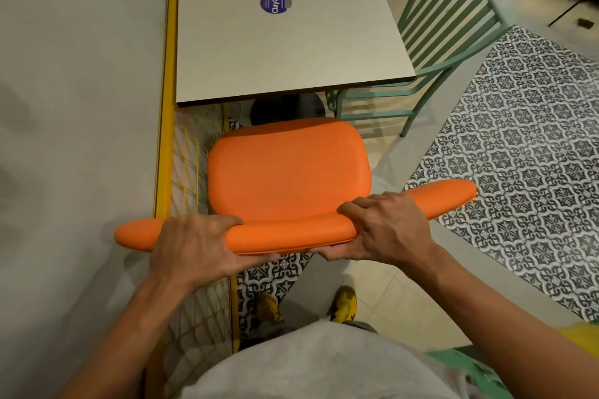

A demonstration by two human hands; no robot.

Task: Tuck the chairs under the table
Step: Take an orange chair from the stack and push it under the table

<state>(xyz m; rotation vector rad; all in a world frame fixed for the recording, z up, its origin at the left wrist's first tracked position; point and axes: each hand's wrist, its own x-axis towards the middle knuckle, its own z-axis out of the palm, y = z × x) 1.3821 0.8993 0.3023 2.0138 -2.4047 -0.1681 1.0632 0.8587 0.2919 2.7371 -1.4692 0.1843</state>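
An orange padded chair (288, 172) stands in front of me, its seat just short of the near edge of a pale square table (282, 52). The curved orange backrest runs across the view below the seat. My left hand (194, 243) grips the backrest left of centre, and my right hand (385, 227) grips it right of centre, fingers over the top and thumbs underneath. A green metal chair (447, 29) with a slatted back stands at the table's right side, its seat partly hidden under the tabletop.
A pale wall (77, 107) with a yellow frame and wire grid (188, 178) runs close along the left. A dark round table base (287, 110) shows beneath the tabletop. Patterned tiles (525, 146) cover the floor to the right. My yellow shoes (343, 304) stand behind the chair.
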